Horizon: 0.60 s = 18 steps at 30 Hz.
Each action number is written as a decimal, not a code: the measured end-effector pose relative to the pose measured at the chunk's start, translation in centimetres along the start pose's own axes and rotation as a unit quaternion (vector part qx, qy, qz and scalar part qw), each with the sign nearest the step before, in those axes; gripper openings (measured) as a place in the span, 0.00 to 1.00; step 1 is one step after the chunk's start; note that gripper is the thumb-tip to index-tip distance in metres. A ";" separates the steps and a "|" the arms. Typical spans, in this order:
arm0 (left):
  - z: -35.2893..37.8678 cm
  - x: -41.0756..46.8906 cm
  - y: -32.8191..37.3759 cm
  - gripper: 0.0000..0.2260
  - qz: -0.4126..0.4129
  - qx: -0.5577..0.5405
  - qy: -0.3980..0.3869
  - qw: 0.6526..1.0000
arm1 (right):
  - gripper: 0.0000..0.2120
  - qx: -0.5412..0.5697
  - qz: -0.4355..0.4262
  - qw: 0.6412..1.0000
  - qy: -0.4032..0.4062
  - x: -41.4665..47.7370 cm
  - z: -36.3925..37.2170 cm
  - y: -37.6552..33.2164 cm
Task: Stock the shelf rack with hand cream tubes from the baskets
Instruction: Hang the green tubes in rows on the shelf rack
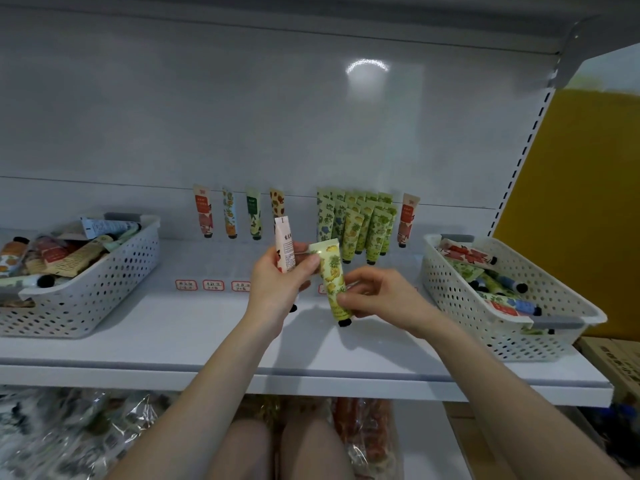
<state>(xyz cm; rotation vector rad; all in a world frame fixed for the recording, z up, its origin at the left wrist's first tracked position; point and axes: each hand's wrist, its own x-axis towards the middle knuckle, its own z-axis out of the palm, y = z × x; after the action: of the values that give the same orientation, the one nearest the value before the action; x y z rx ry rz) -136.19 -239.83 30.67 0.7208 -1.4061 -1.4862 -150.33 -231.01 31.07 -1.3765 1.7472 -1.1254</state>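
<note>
Tubes, hand cream, two in hand. My left grip is curling round a pink-and-white tube, cap down, over the front middle of the shelf. Its thumb is also lying against the upper edge of a yellow pineapple-print tube. My right grip is pinching that yellow tube low down, near its black cap, over the same part of the shelf.

Stock at the back of the shelf, all caps down:
- four single tubes are leaning against the back panel, left of centre
- a packed cluster of green tubes is standing right of centre
- one red-print tube is leaning just beyond that cluster

Baskets, white, perforated: the left basket is sitting at the left end of the shelf and the right basket at its right end. Each is holding mixed tubes lying loose.

Labels, red-framed, are lying in a row across the middle of the shelf; their writing is too small to read.
</note>
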 end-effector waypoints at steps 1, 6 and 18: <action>-0.2 0.1 -0.2 0.06 -0.006 0.007 0.004 1.000 | 0.12 0.001 -0.002 1.000 0.021 0.3 -0.2 0.2; -1.3 0.7 -1.7 0.07 -0.030 0.064 0.031 0.997 | 0.10 -0.013 0.003 0.976 0.216 3.1 -2.7 1.8; -2.1 2.0 -3.4 0.06 -0.061 0.077 0.031 0.995 | 0.07 -0.116 0.019 0.944 0.307 10.2 -3.1 3.7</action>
<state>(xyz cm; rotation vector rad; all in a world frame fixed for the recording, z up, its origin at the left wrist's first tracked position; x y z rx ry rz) -135.87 -242.84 27.38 0.9568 -1.4626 -1.4455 -157.15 -239.80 29.32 -1.1836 2.3992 -1.4706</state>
